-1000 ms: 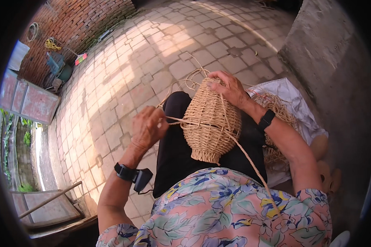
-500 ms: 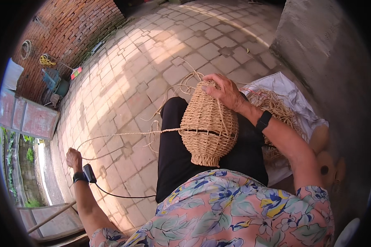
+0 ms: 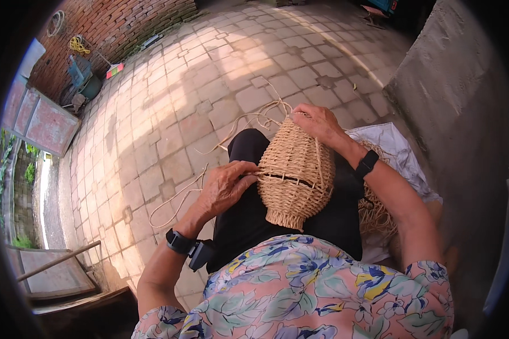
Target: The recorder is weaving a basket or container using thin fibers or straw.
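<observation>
Your left hand, just now flung out to the lower left, is back at the woven basket mid-frame, pinching cord beside the dark slit (that pull looks finished); your right hand grips the basket's upper end.

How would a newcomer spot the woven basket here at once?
From the paved floor, look to the person's black trousers. On them, between the left hand and the right hand, rests a straw-coloured woven basket, its short neck toward the flowered shirt. Unlike the loose strands nearby, it is one rounded, woven body with a dark slit across it.
</observation>
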A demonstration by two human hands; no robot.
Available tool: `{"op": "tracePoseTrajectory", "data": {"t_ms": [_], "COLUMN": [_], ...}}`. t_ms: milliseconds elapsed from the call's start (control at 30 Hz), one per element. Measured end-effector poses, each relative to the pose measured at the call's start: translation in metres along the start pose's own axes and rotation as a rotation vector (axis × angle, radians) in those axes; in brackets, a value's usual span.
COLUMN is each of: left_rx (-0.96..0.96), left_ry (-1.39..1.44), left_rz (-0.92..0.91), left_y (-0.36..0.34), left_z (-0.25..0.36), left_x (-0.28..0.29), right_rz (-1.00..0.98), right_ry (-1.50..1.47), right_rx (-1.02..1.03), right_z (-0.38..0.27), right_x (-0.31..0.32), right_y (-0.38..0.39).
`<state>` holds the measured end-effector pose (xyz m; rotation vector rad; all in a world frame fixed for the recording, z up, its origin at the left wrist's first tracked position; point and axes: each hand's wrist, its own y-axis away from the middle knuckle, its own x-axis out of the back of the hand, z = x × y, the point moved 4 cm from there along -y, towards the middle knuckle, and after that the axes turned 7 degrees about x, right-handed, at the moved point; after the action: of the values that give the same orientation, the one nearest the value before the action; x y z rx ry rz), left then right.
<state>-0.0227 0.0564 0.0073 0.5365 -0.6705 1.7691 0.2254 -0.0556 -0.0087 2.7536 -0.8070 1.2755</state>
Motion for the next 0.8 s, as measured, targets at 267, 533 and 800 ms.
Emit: {"op": "tracePoseTrajectory", "data": {"t_ms": [267,533,800], "left_rx": [0.141,0.119,0.527], "left_ry": [-0.069,-0.047,0.283], "left_rz": [-0.021,0.153,0.026], "left_y": [-0.008,-0.017,0.023], "left_z": [-0.012,-0.006,-0.001], "left_x": [0.014,0.008,-0.005], "right_rz": [0.004,0.093,0.210], "right_ry": [0.030,-0.049,-0.215], "right_rx": [-0.057,0.035,0.050], "right_z": [0.004,0.003,-0.009], "right_x": [0.005,0.005,0.024], "right_y": [0.001,0.004,0.022]}}
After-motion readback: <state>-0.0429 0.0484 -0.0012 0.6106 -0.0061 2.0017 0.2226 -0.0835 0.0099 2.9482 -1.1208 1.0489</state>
